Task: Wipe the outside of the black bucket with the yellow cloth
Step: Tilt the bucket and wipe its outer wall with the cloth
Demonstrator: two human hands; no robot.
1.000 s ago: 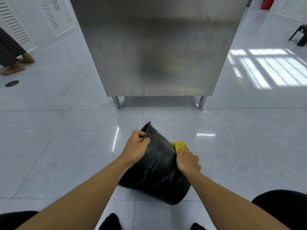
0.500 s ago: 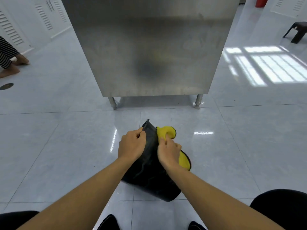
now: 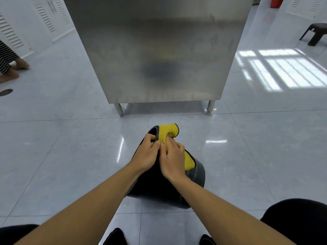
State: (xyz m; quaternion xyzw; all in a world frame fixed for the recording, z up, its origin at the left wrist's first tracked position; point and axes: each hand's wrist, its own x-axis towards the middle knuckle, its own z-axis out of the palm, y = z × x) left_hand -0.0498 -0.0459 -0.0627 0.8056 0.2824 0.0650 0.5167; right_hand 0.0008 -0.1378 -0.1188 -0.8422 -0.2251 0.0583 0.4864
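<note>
The black bucket (image 3: 196, 175) lies tilted on the tiled floor in front of me, its rim pointing away. My left hand (image 3: 146, 153) grips the rim on the left side. My right hand (image 3: 174, 159) presses the yellow cloth (image 3: 168, 132) against the bucket's outer wall near the rim. The cloth drapes over the rim at the top, and another part of it shows below my right hand on the right flank. Much of the bucket is hidden under my hands and forearms.
A tall stainless-steel cabinet (image 3: 159, 50) on short legs stands just beyond the bucket. Another person's bare feet (image 3: 12, 71) are at the far left, near a floor drain (image 3: 6, 92). A dark stool (image 3: 316, 32) is at the far right. My knees frame the bottom corners.
My right hand has moved the yellow cloth up the bucket's side to the rim, close beside my left hand. The bucket has turned slightly under my hands.
</note>
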